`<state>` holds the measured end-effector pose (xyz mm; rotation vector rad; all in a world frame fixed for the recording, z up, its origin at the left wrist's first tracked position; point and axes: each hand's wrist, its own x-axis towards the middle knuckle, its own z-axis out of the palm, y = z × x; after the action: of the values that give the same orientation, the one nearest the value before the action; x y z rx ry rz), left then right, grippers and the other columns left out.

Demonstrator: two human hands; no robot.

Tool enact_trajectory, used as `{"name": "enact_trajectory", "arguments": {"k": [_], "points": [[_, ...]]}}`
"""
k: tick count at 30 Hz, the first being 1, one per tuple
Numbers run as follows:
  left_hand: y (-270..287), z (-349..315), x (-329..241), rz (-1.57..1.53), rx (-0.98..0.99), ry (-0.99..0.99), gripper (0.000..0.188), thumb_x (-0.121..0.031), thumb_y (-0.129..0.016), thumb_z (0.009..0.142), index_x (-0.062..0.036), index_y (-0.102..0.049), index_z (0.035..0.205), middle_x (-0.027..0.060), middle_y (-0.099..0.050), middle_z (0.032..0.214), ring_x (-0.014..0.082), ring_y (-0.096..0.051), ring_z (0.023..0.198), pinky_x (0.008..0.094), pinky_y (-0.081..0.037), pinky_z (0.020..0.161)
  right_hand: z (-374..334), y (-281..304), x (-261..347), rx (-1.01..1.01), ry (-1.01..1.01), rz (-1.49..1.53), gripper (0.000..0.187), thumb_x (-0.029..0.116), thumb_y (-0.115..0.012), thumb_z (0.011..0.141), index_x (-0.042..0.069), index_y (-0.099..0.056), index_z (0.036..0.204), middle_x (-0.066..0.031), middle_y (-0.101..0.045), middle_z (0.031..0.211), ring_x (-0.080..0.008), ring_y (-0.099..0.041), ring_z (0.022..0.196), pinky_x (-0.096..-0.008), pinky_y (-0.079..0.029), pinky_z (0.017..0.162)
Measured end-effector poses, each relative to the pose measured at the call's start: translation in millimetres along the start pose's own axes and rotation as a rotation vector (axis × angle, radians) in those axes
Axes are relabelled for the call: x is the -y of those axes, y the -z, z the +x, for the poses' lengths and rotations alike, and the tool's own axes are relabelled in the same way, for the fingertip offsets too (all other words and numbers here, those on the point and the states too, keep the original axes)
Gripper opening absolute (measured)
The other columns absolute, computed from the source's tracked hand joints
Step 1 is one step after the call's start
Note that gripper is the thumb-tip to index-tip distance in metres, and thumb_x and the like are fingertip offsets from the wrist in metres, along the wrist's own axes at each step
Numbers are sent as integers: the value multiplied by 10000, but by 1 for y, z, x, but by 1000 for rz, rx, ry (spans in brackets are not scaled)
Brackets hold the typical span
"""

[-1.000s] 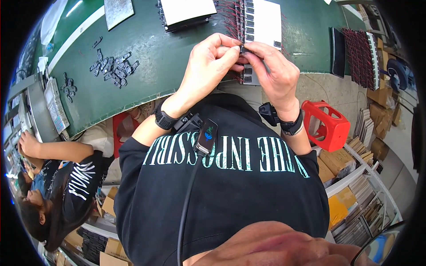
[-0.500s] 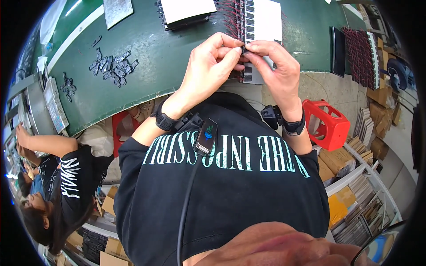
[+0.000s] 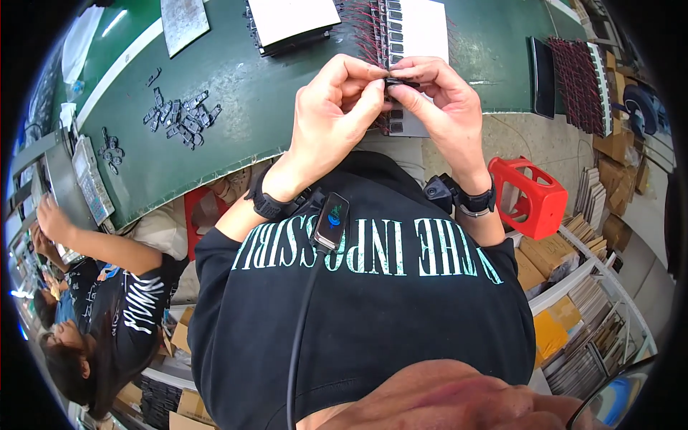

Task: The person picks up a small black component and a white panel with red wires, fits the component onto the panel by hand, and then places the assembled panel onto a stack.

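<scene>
Above the table's near edge, a small black part point(image 3: 401, 82) is pinched between the fingertips of both my hands. My left hand point(image 3: 333, 115) grips its left end with thumb and forefinger, partly covering it. At the other end, my right hand point(image 3: 448, 107) closes thumb and forefinger on it. Just beneath and beyond lies a white board point(image 3: 428, 32), bearing a column of small black pieces point(image 3: 395, 37) along its left side. Thin red wires point(image 3: 367, 32) fan out left of that column. My fingers hide some of the column.
Loose black parts point(image 3: 188, 118) lie on the green table point(image 3: 236, 86), with a smaller cluster point(image 3: 111, 152) farther left. A white-topped stack point(image 3: 295, 18) and a metal plate point(image 3: 184, 25) stand beyond. A red stool point(image 3: 527, 204) is at right; a co-worker point(image 3: 136, 287) sits left.
My fingertips have shifted slightly, and more of the small black part shows between them. The co-worker's arm has moved at the left. The whole view has shifted a little.
</scene>
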<state>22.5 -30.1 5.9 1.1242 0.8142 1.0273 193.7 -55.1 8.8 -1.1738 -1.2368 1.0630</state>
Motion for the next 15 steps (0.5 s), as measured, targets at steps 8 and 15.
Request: {"name": "enact_trajectory", "arguments": {"k": [8,15], "points": [[8,-2,-6,244,71,-82,120,-23,-622,963,37,-589,1062,92,-721,964,127,-709,867,248,-593,752,6,13,7,179,50,-205,193,-35,-712,865,-10,-683,1053,-99,-669,1109,-146,-635,1043,-270,-509,916],[24,-5,-19,89,72,49,140,-25,-636,962,51,-587,1069,134,-710,972,175,-724,874,276,-604,752,3,3,30,150,228,-466,211,-18,-716,849,-5,-709,1060,-80,-702,1034,-158,-664,960,-277,-523,866]]}}
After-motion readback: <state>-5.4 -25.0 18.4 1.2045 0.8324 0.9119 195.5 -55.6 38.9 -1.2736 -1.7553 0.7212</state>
